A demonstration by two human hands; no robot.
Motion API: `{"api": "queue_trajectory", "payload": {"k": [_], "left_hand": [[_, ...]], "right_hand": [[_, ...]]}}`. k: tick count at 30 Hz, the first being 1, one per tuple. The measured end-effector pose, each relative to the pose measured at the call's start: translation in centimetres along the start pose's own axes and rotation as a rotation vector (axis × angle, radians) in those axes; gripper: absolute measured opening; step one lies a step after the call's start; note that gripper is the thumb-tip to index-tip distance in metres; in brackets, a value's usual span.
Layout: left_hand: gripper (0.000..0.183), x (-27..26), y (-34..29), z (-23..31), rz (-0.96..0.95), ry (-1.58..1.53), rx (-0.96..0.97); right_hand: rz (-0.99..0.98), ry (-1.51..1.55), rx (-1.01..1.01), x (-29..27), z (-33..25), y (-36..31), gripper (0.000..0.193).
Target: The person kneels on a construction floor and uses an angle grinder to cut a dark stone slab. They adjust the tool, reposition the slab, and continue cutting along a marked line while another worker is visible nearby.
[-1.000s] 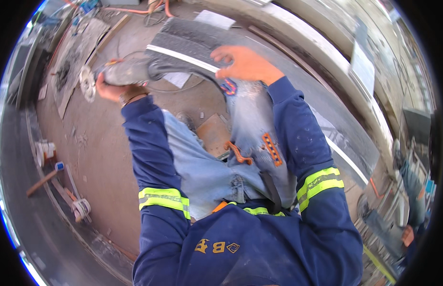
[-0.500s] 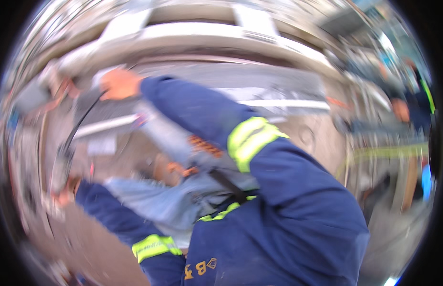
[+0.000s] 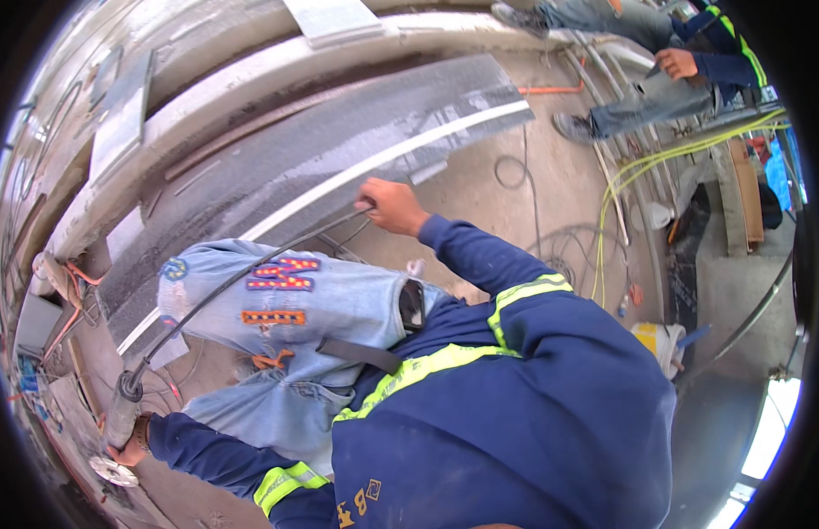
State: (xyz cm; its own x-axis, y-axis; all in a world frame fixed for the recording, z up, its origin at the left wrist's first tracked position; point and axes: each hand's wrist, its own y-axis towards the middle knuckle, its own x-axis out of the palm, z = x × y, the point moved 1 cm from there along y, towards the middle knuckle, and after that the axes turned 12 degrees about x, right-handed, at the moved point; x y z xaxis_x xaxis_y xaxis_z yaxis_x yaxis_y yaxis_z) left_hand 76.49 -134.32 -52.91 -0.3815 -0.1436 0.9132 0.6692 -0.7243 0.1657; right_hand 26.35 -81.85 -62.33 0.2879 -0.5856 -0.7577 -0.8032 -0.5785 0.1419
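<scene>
1. my left hand [image 3: 127, 452] is wrapping around the grinder [image 3: 121, 419], down by my left side, close to its pale disc [image 3: 114, 473]; part of that grip is hidden from me.
2. my right hand [image 3: 394, 208] is pinching the black cord [image 3: 224, 290] in curled fingers, well apart from the grinder. the cord is running across my jeans [image 3: 348, 295] into the grinder's back end.
3. i'm judging the grinder to be hard and fairly heavy, best held by its body, with fingers keeping off the disc, which is probably the part that would chip. i can't tell whether it is spinning.
4. the cord is looking bendy and light, easy to hold anywhere along its length, though likely springy and quick to snag on my knee.
5. the dark slab [image 3: 365, 119] is lying beyond my leg, with a white strip [image 3: 383, 159] running along it.
6. a tangle of thin cable [image 3: 559, 256] is covering the floor past my right hand, and yellow hoses [image 3: 656, 159] are crossing near it; both could be catching feet.
7. a bucket [image 3: 656, 348] is standing off to my right, and a co-worker's hand [image 3: 677, 63] is showing farther away, beside metal poles [image 3: 603, 88].
</scene>
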Motion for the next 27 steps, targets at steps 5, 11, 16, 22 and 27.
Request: {"api": "queue_trajectory", "payload": {"k": [5,11,16,22,27], "left_hand": [[0.045,6.7,-9.0,-1.7,-0.169,0.048,-0.140],[0.045,3.7,-7.1,-5.0,-0.220,0.015,-0.284],[0.052,4.5,-5.5,-3.0,-0.214,0.033,-0.232],[0.052,2.7,-6.2,-3.7,-0.163,0.078,-0.050],[0.052,4.2,-10.3,-3.6,-0.352,0.323,-0.298]], "right_hand": [[0.028,-0.088,0.448,2.3,6.7,-6.9,0.011],[0.196,0.082,0.591,6.4,18.7,-6.5,0.028],[0.644,-0.174,0.599,-9.6,11.8,-0.1,0.054],[0.513,-0.681,1.021,-25.7,24.2,-7.9,0.057],[0.585,-0.861,1.376,-37.5,32.2,-19.9,0.069]]}}
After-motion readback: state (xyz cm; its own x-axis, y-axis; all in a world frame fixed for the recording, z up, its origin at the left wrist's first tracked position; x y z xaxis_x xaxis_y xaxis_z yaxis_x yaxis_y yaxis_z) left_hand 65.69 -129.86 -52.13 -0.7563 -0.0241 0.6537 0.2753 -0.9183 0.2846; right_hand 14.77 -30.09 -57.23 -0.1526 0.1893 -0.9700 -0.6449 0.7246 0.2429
